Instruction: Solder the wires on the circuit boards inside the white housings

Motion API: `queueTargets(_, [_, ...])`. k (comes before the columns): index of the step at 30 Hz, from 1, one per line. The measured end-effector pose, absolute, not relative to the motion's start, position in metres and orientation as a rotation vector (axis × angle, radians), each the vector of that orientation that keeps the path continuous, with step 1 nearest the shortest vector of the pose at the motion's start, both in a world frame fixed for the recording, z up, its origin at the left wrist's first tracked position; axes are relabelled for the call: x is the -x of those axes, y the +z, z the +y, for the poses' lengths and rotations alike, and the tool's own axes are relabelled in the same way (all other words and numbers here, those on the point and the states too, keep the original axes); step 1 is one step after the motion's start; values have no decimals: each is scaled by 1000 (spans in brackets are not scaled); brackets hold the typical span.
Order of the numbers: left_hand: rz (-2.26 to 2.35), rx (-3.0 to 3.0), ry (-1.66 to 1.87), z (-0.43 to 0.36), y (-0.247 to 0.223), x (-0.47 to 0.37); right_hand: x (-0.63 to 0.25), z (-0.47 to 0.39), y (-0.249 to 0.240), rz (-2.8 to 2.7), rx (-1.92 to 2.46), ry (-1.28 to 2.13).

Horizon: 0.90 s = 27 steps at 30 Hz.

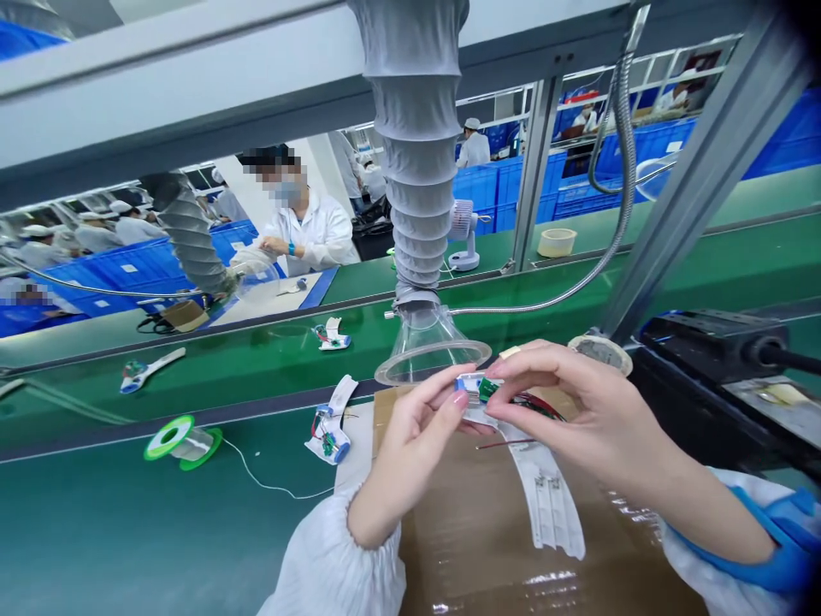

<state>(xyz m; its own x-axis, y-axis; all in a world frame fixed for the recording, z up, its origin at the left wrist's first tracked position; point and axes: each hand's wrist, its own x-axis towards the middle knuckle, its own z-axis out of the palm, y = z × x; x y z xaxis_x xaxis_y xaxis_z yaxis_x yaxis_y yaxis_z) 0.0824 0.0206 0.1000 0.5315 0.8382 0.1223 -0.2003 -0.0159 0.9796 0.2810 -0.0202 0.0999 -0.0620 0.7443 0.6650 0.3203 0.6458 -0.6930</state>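
Observation:
My left hand (pixel 414 432) is closed, with thumb and fingers around a small blue-wrapped part (pixel 467 385) that looks like a battery cell. My right hand (pixel 587 411) pinches a small green circuit board (pixel 487 388) right beside it. Red and black wires (pixel 535 404) run from the board under my right fingers. A curved white plastic strip (pixel 545 488) slants down below both hands, over brown cardboard (pixel 475 530). Its upper end is partly hidden by my fingers, so I cannot tell whether the blue part sits in it.
A clear fume hood (pixel 433 338) hangs just beyond my hands. A solder wire spool (pixel 186 441) and a white piece with wired boards (pixel 330 432) lie to the left. More such pieces rest on the green conveyor (pixel 244 359). Opposite, a person (pixel 314 222) works. Black equipment (pixel 711 368) stands right.

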Motion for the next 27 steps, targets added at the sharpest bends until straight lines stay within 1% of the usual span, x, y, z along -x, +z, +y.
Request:
queueTargets(3, [615,-1321,904,20,99,-83,-278,-16,97,-1679,913,397])
queueTargets(7, [558,-1304,921,20,97,-83,-276,-13,97,-1747,946,444])
queueTargets(14, [566,-1292,912,20,99,-83,-276,-15,102,-1872,966,145])
queueTargets(27, [553,-1276,924,20,100,-85,-275,-13,97,-1906,966,-87])
